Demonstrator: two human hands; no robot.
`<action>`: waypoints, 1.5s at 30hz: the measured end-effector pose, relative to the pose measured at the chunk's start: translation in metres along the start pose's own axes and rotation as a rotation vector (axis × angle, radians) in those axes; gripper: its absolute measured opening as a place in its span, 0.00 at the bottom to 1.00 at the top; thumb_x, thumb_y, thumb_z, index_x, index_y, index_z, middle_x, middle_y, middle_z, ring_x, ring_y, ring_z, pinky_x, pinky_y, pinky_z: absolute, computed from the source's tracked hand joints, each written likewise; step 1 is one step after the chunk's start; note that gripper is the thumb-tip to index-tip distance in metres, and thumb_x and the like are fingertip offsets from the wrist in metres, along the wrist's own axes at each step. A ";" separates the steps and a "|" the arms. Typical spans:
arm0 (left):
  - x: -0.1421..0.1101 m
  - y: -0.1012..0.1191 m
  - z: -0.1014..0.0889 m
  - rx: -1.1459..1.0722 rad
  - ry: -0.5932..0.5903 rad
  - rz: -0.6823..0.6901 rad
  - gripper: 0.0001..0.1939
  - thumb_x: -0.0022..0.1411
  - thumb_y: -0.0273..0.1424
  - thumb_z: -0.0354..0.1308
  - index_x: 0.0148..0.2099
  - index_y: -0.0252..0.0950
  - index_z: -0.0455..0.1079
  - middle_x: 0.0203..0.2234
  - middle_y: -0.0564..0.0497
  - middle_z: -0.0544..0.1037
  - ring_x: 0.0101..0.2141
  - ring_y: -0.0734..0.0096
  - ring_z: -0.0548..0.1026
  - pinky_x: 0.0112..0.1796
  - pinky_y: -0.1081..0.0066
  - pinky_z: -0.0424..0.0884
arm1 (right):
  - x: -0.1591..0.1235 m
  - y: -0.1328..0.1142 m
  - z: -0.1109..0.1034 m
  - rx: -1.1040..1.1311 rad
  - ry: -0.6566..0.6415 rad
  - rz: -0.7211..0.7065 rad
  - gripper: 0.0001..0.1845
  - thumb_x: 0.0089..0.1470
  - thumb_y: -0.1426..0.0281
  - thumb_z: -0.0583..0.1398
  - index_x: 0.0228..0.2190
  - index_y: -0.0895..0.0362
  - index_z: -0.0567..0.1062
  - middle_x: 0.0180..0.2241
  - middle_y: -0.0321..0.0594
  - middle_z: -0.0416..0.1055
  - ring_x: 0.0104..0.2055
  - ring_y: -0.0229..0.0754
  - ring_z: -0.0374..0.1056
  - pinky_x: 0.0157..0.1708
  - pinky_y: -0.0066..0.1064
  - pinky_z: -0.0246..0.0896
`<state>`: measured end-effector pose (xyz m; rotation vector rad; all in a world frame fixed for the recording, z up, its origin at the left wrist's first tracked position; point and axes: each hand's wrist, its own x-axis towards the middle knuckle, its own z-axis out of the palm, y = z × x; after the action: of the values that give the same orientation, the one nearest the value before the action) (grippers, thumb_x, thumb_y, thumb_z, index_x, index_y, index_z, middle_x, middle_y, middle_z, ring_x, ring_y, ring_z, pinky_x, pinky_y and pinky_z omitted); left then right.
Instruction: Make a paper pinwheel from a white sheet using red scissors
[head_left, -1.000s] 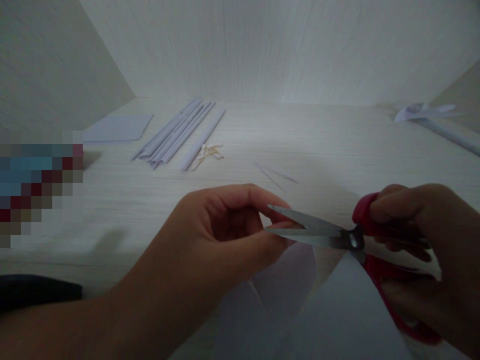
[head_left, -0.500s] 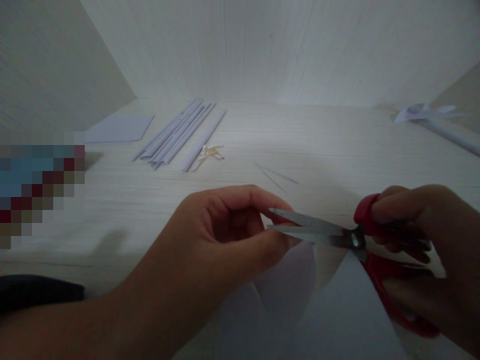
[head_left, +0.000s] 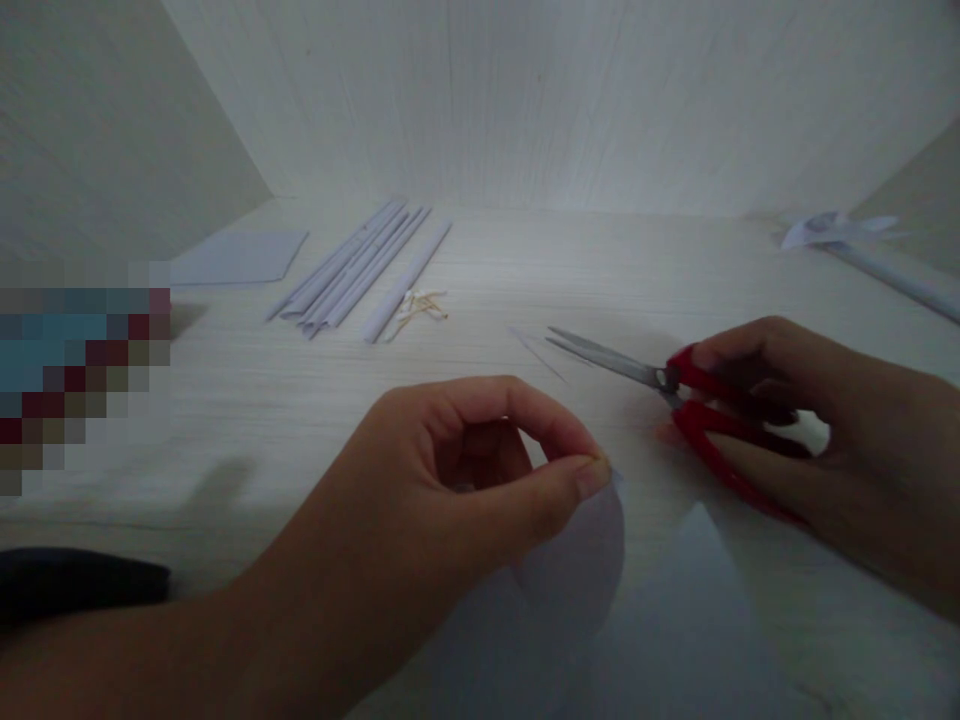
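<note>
Between thumb and forefinger, my left hand (head_left: pixel 480 480) pinches the top edge of a thin white sheet of paper (head_left: pixel 577 560), which hangs down and curls toward me. My right hand (head_left: pixel 810 420) holds a pair of scissors (head_left: pixel 667 385) by the red handles, with the fingers in the loops. The scissors' blades are slightly apart and point left, beyond the paper and not touching it. Thin paper slivers (head_left: pixel 540 352) lie on the table just left of the blade tips. A pointed corner of white paper (head_left: pixel 697 600) rises below the scissors.
Several rolled paper tubes (head_left: pixel 352 265) lie at the back left, with cotton swabs (head_left: pixel 421 308) beside them. A flat paper piece (head_left: pixel 236 256) is further left. At the far right rests a paper roll with cut flaps (head_left: pixel 821 232). A dark object (head_left: pixel 75 580) sits at the left edge.
My right hand has drawn the scissors away from the left fingertips, up and back over the table, and the blades have come closer together. My left hand still pinches the paper, slightly lower.
</note>
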<state>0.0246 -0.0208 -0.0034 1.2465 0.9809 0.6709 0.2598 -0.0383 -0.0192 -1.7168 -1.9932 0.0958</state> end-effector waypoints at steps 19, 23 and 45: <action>-0.005 -0.002 0.002 0.232 -0.030 -0.044 0.05 0.51 0.33 0.62 0.25 0.39 0.72 0.16 0.57 0.70 0.20 0.77 0.66 0.18 0.81 0.61 | 0.006 -0.004 -0.012 0.474 -0.406 0.374 0.13 0.42 0.64 0.67 0.32 0.50 0.74 0.29 0.35 0.73 0.26 0.36 0.70 0.18 0.19 0.64; -0.005 -0.002 0.002 0.236 -0.026 -0.033 0.05 0.51 0.33 0.62 0.25 0.40 0.72 0.16 0.57 0.69 0.19 0.77 0.65 0.17 0.81 0.60 | 0.006 -0.007 -0.015 0.432 -0.383 0.308 0.11 0.46 0.65 0.65 0.35 0.50 0.74 0.33 0.36 0.74 0.32 0.38 0.71 0.25 0.22 0.69; -0.003 -0.004 0.005 0.301 -0.015 0.024 0.04 0.51 0.32 0.60 0.26 0.40 0.74 0.19 0.56 0.74 0.22 0.76 0.70 0.18 0.80 0.62 | -0.019 -0.050 0.001 0.203 -0.009 -0.361 0.08 0.52 0.62 0.64 0.28 0.53 0.73 0.32 0.38 0.72 0.38 0.44 0.70 0.34 0.35 0.68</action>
<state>0.0271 -0.0267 -0.0064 1.5256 1.0834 0.5441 0.2155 -0.0658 -0.0081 -1.2149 -2.1828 0.1739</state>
